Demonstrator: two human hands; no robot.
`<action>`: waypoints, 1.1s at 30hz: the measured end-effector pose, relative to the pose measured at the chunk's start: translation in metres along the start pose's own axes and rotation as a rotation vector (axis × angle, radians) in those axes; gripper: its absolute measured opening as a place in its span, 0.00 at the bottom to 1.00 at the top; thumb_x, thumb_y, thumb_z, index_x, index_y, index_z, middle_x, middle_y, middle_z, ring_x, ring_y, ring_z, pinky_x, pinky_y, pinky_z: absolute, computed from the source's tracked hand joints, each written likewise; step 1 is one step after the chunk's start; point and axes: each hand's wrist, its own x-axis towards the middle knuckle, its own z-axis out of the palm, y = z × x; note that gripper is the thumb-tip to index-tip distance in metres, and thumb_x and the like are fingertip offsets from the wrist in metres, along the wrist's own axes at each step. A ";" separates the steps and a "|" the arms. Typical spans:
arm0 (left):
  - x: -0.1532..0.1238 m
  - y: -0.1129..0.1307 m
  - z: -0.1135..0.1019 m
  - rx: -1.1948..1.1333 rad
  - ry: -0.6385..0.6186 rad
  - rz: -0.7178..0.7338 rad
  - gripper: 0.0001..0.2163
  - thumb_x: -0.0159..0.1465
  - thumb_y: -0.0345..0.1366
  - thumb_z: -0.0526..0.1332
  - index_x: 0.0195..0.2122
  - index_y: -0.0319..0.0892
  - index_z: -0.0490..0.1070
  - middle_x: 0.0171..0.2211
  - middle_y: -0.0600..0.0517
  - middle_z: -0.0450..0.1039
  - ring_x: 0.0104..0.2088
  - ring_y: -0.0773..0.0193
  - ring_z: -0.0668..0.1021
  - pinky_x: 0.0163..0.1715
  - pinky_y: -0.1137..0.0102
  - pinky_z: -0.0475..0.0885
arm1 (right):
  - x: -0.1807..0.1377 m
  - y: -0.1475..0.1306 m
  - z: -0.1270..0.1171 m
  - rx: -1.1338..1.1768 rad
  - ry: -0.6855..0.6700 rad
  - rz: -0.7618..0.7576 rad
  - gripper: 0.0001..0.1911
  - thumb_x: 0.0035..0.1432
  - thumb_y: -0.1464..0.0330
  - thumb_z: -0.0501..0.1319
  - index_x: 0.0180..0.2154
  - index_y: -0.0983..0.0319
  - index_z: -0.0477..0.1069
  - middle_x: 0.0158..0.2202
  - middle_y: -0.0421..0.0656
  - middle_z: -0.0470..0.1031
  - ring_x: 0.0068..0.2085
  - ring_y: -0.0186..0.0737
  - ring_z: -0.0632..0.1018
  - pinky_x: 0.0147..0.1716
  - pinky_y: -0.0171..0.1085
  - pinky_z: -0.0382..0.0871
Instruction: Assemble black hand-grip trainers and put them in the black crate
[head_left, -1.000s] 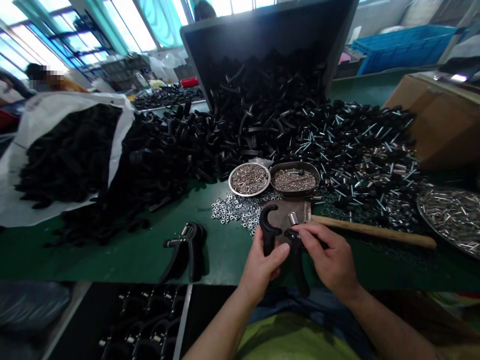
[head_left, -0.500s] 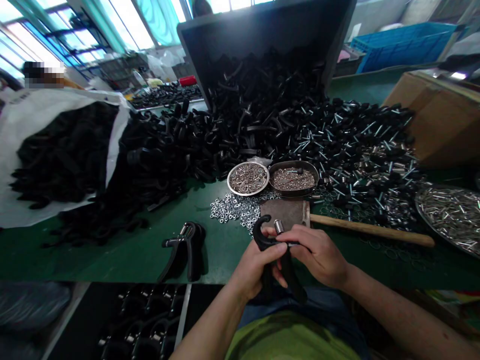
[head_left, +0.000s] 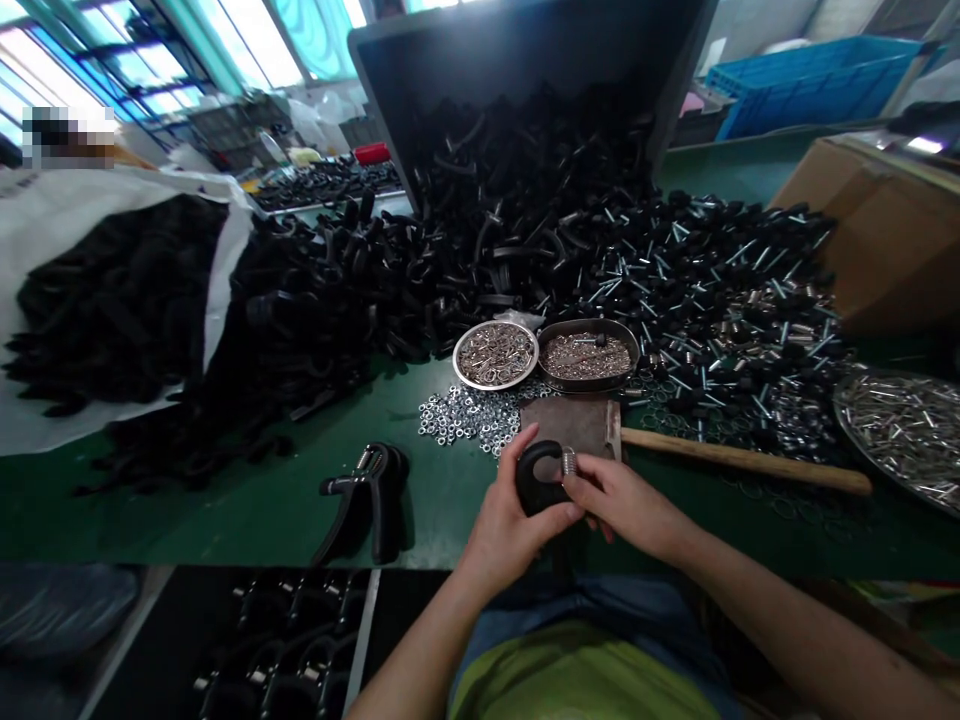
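Note:
My left hand (head_left: 504,515) is closed around a black hand grip strengthener (head_left: 534,488), its curved hook end facing up. A shiny coil spring (head_left: 568,463) stands at the right of the hook. My right hand (head_left: 626,500) pinches at the spring's base, thumb against it; its other fingers are partly hidden behind the grip. Both hands are over the front of the bench, just below a flat metal plate (head_left: 566,425). To the left, an assembled hand grip strengthener (head_left: 367,500) lies on the green bench top with its handles toward me.
Loose nuts (head_left: 469,420) lie beside a round dish (head_left: 459,372) and an oval tin (head_left: 589,388) of small metal parts. A wooden handle (head_left: 742,462) extends right from the plate. Behind are heaped black handles (head_left: 322,290), knobbed screws (head_left: 690,270), a white sack (head_left: 232,220) and a cardboard box (head_left: 885,220).
The grip has turned in my hands, so its legs now point down out of sight. My left index finger has lifted up beside the hook, and my right fingers have moved to the spring.

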 end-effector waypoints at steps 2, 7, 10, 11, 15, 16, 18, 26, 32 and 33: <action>-0.002 -0.002 0.003 0.008 -0.002 -0.037 0.37 0.52 0.40 0.67 0.60 0.52 0.51 0.45 0.51 0.72 0.39 0.58 0.77 0.35 0.67 0.73 | 0.001 -0.004 0.001 -0.057 0.072 -0.019 0.19 0.60 0.53 0.51 0.33 0.62 0.67 0.24 0.38 0.67 0.24 0.32 0.69 0.20 0.31 0.60; -0.006 -0.009 0.010 0.006 0.025 -0.047 0.36 0.51 0.40 0.68 0.59 0.51 0.52 0.44 0.52 0.72 0.38 0.59 0.77 0.35 0.67 0.74 | -0.001 -0.009 0.006 -0.428 0.209 -0.135 0.11 0.61 0.62 0.52 0.30 0.61 0.62 0.28 0.41 0.70 0.31 0.37 0.72 0.29 0.35 0.61; -0.006 -0.010 0.009 0.046 0.023 0.045 0.36 0.48 0.36 0.70 0.57 0.49 0.54 0.46 0.52 0.71 0.45 0.59 0.75 0.44 0.66 0.71 | -0.003 -0.012 0.005 -0.603 0.130 -0.174 0.11 0.63 0.63 0.50 0.33 0.62 0.63 0.30 0.43 0.71 0.31 0.39 0.73 0.29 0.36 0.60; -0.007 -0.010 0.009 0.061 0.012 0.058 0.36 0.48 0.35 0.69 0.57 0.49 0.53 0.47 0.52 0.71 0.45 0.60 0.75 0.45 0.66 0.70 | -0.004 -0.013 0.004 -0.645 0.116 -0.175 0.11 0.63 0.63 0.49 0.34 0.62 0.64 0.31 0.45 0.72 0.32 0.40 0.74 0.29 0.36 0.60; -0.004 -0.015 0.009 0.082 -0.061 0.070 0.36 0.48 0.32 0.68 0.56 0.48 0.53 0.45 0.52 0.71 0.42 0.62 0.76 0.42 0.68 0.70 | 0.000 -0.014 0.003 -0.751 0.067 -0.105 0.13 0.63 0.64 0.47 0.37 0.65 0.65 0.33 0.48 0.74 0.34 0.43 0.76 0.30 0.37 0.61; -0.001 -0.018 0.010 0.071 -0.072 0.067 0.35 0.48 0.31 0.68 0.56 0.47 0.53 0.44 0.52 0.71 0.41 0.63 0.76 0.41 0.69 0.70 | 0.003 -0.012 0.002 -0.760 0.054 -0.091 0.13 0.63 0.64 0.47 0.38 0.65 0.65 0.33 0.48 0.75 0.34 0.43 0.77 0.30 0.37 0.61; 0.006 -0.024 0.015 0.046 -0.075 0.052 0.35 0.48 0.30 0.67 0.55 0.47 0.53 0.43 0.53 0.72 0.39 0.63 0.76 0.40 0.70 0.70 | 0.011 -0.008 -0.001 -0.787 0.043 -0.068 0.14 0.63 0.64 0.46 0.38 0.65 0.66 0.34 0.49 0.76 0.35 0.43 0.77 0.31 0.37 0.62; 0.059 -0.035 0.001 0.524 0.123 0.256 0.20 0.54 0.39 0.65 0.48 0.41 0.66 0.45 0.46 0.68 0.48 0.56 0.70 0.48 0.62 0.66 | 0.061 -0.011 -0.038 -1.102 0.041 -0.081 0.20 0.60 0.56 0.51 0.34 0.63 0.74 0.33 0.50 0.78 0.36 0.47 0.77 0.34 0.39 0.64; 0.138 -0.016 -0.074 1.026 0.466 0.245 0.10 0.62 0.36 0.56 0.40 0.40 0.74 0.39 0.44 0.70 0.44 0.54 0.70 0.46 0.62 0.65 | 0.144 -0.045 -0.047 -1.100 0.294 -0.233 0.14 0.61 0.67 0.52 0.39 0.59 0.76 0.41 0.46 0.76 0.46 0.44 0.72 0.43 0.39 0.63; 0.151 -0.015 -0.083 1.082 0.475 0.205 0.10 0.61 0.37 0.57 0.39 0.40 0.75 0.38 0.44 0.70 0.44 0.53 0.70 0.44 0.62 0.65 | 0.159 -0.048 -0.044 -1.098 0.315 -0.240 0.14 0.61 0.67 0.52 0.39 0.60 0.76 0.41 0.47 0.75 0.47 0.44 0.71 0.44 0.40 0.63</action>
